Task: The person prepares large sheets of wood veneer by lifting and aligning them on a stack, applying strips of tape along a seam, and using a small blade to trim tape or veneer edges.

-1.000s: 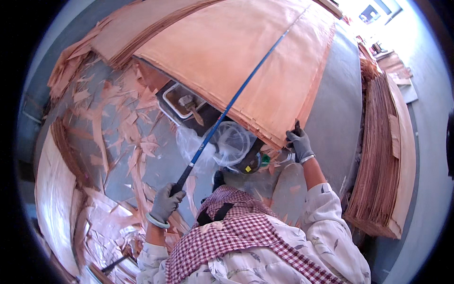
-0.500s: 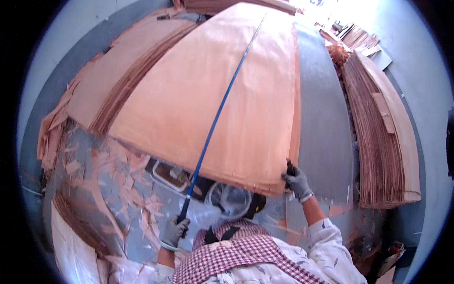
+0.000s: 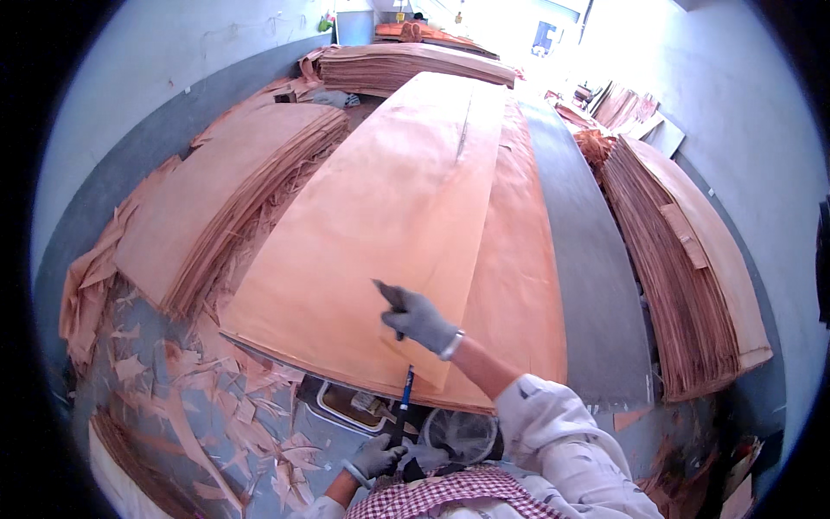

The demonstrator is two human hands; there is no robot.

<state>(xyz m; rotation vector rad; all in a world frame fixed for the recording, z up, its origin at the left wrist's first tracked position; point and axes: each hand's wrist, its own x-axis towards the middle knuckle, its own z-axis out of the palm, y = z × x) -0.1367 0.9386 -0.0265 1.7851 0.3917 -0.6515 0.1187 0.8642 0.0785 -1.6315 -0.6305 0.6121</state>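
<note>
In my gloved left hand (image 3: 378, 456), low in front of my body, is the dark handle of a blue pole (image 3: 406, 389). Only a short length of the pole shows at the near edge of the stack; I cannot tell where the rest lies. My gloved right hand (image 3: 422, 320) is over the near part of a thin orange wood veneer sheet (image 3: 363, 225). Its fingers are closed around something dark that I cannot make out. The sheet lies askew on the stack, its right edge slanting, with a redder veneer sheet (image 3: 519, 285) bare beside it.
Stacks of veneer stand at left (image 3: 216, 173) and right (image 3: 692, 285). A grey board (image 3: 588, 259) runs along the right of the middle stack. Beneath its near edge are a white-rimmed tray (image 3: 350, 411) and a round, film-covered container (image 3: 458, 432). Veneer scraps (image 3: 233, 424) litter the floor.
My right hand has moved left from the near right corner. The top sheet has shifted left, baring the one under it. Much less of the pole shows, and the view has tilted up.
</note>
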